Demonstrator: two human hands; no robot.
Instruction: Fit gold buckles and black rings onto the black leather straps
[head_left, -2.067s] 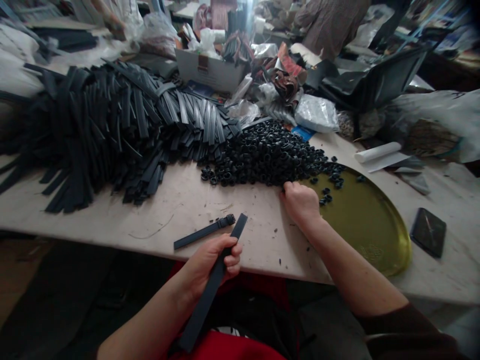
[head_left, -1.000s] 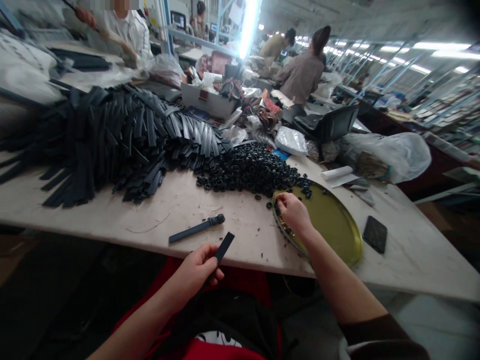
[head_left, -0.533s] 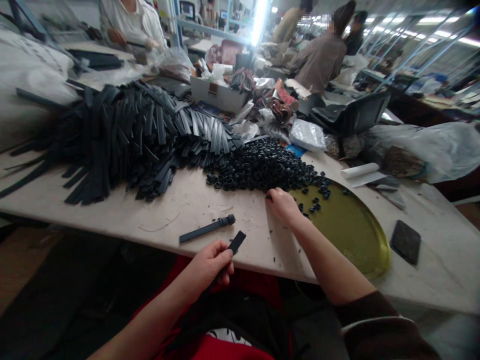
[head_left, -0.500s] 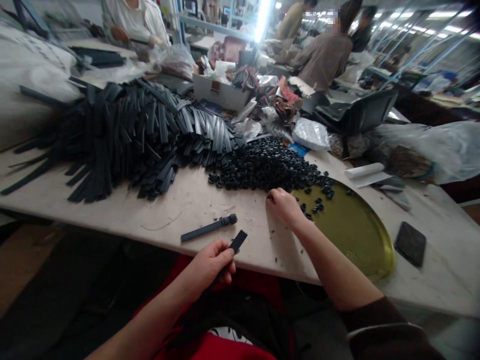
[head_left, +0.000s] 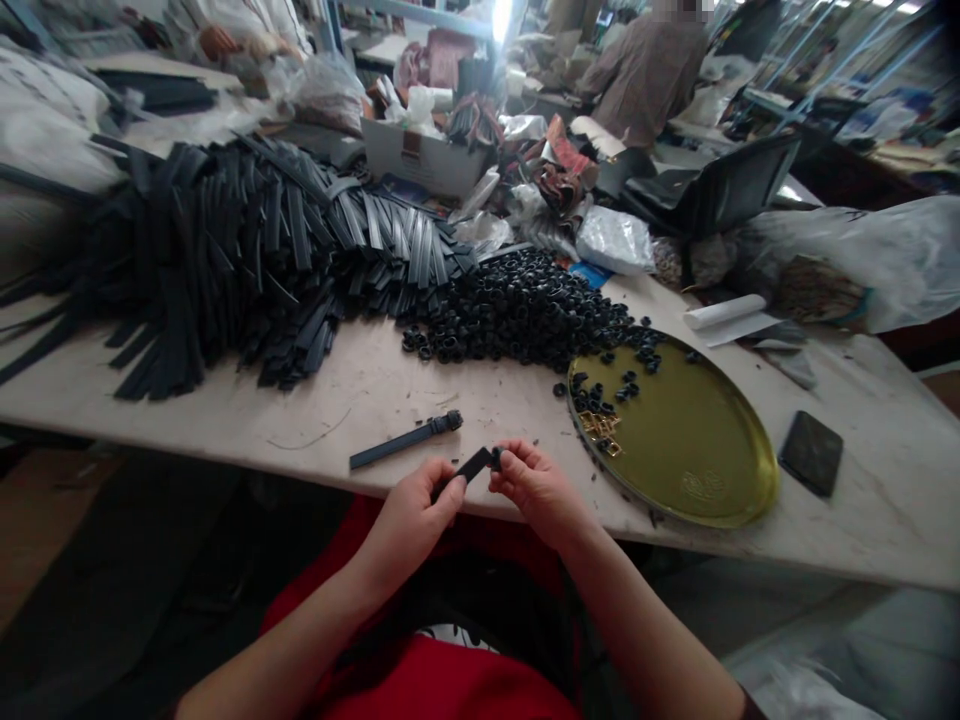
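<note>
My left hand (head_left: 424, 508) is closed around a black strap (head_left: 472, 465), whose end sticks out past the thumb. Pinched in the fingertips of my right hand (head_left: 536, 485) is a small black loop (head_left: 495, 458), right at the strap's end; whether the strap passes through it I cannot tell. Just beyond the hands, another black strap (head_left: 397, 442) with a thicker end lies on the table. A heap of small black loops (head_left: 525, 310) spreads behind it, beside a large pile of black straps (head_left: 247, 250).
To the right is a round gold tray (head_left: 697, 430) with loose loops and gold-coloured buckles (head_left: 601, 430). A black phone (head_left: 811, 453) lies past it. Behind the heap stand a white box (head_left: 420, 160) and plastic bags. People work in the background.
My right hand has come from the edge of the loop heap back to the strap end, bringing a loop. The buckles on the tray, hidden before by my arm, now show.
</note>
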